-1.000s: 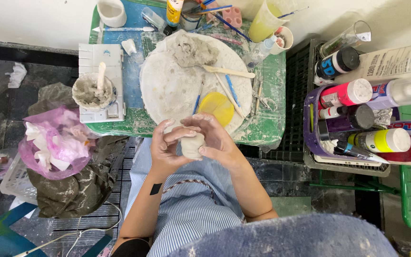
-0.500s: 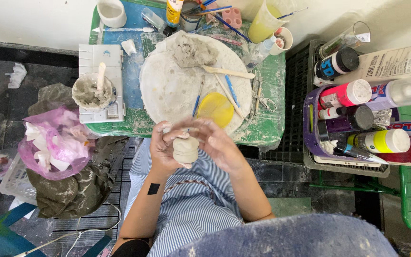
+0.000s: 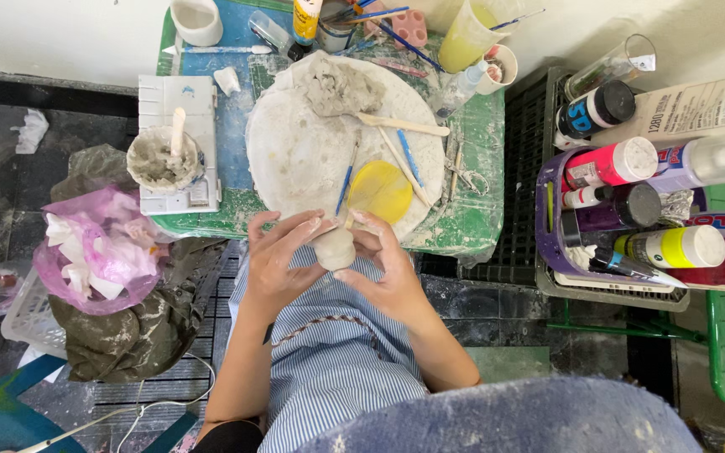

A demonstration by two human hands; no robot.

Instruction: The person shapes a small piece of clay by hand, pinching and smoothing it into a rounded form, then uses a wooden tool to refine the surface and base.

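Both hands hold a small lump of pale grey clay [image 3: 334, 249] over my lap, just in front of the table edge. My left hand [image 3: 277, 262] cups it from the left, fingers spread over its top. My right hand [image 3: 384, 267] presses it from the right with fingers and thumb. Beyond the hands lies a round white work board [image 3: 295, 159] smeared with clay. On the board sit a larger clay heap [image 3: 339, 85], a yellow disc [image 3: 380, 190], a wooden tool [image 3: 403, 126] and thin blue tools [image 3: 409, 158].
A clay-filled cup with a stick [image 3: 163, 158] rests on a white tray at the left. A pink bag [image 3: 98, 248] and dirty cloth lie at the lower left. Paint bottles [image 3: 614, 161] fill a basket at the right. Cups and brushes [image 3: 463, 38] stand at the back.
The clay lump has been turned in my hands and shifted slightly; my fingers have changed their hold around it. The table items have not moved.
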